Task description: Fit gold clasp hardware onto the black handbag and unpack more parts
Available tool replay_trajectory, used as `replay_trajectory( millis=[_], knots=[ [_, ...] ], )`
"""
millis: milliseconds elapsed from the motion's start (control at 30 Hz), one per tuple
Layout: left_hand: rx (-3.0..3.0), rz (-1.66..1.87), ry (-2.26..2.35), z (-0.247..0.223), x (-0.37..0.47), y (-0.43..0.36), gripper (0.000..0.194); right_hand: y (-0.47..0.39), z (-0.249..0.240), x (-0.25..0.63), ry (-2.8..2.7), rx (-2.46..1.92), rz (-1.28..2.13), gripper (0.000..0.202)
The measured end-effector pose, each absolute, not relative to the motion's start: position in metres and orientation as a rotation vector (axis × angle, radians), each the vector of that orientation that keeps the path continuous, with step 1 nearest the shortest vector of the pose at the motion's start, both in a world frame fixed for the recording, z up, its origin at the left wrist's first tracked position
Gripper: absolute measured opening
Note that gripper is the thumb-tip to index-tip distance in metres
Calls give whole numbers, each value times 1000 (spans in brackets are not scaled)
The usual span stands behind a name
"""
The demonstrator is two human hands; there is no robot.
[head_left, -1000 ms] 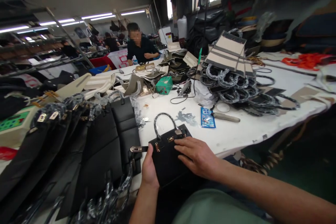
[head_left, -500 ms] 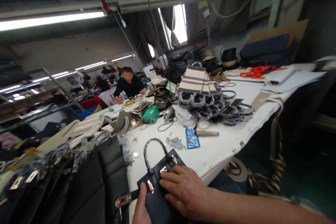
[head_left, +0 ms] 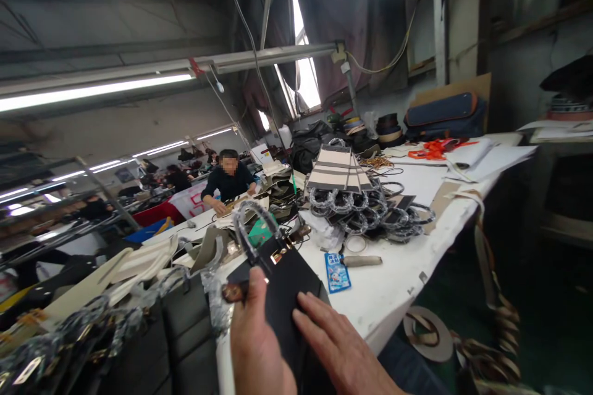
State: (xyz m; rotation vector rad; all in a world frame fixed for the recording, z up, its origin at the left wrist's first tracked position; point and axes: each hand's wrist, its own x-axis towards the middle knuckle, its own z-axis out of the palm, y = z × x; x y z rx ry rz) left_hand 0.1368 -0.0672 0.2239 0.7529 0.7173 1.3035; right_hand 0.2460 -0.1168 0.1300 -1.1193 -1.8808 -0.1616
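Hands shared a small black handbag (head_left: 287,284): left hand (head_left: 257,339) pinched its strap side, right hand (head_left: 338,352) lay flat, unclasped; support beneath the clasp seemed wise.

Black handbag (head_left: 285,287) with gold clasps, white table (head_left: 393,284)

Black handbag (head_left: 287,287): matt leather look, shiny gold metal clasps, plastic-wrapped handle (head_left: 248,228); table (head_left: 393,287) white, smooth.
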Motion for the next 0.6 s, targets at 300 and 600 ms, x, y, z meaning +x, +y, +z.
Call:
replay_trajectory(
  millis=[300, 600],
  knots=[
    [1316, 1034, 388, 235, 233, -81, 63, -146, 166, 323, -1070, -1134, 545, 68],
    [1517, 915, 1047, 123, 148, -35, 29, -121, 181, 424, -596, -951, 505, 75]
  ],
)
